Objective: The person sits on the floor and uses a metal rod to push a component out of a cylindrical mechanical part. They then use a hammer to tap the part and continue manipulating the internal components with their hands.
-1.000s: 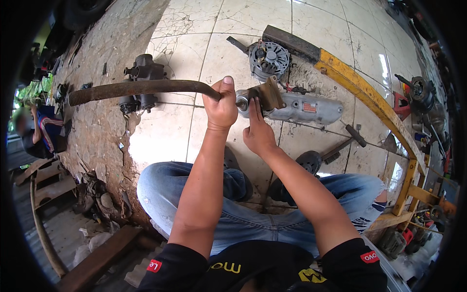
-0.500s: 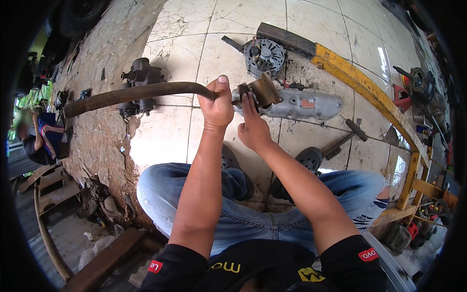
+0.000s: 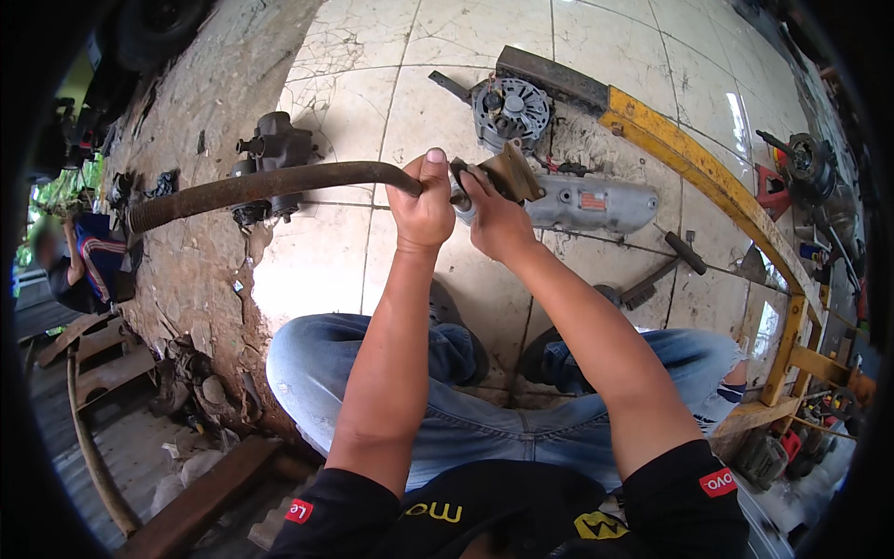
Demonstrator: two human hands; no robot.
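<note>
Head view: left hand (image 3: pixel 425 207) clasps a rusty bent pipe (image 3: pixel 279 180) above the ragged left edge of the tiled floor (image 3: pixel 321 265); right hand (image 3: pixel 500 222) half-curls against a brown flange (image 3: pixel 512 171), hold unclear.

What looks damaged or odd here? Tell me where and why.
The floor tiles show branching, crack-like lines towards the upper left. The curved metal bar the left hand grips looks rusty along its length.

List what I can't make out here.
In the head view:
Curved bar: stretch enclosed by the left hand.
Right hand: its grip, hidden by its own back.
Silver cover: part behind the right hand.
Dark casting: partly behind the curved bar.
Black tyre: cut by top edge.
</note>
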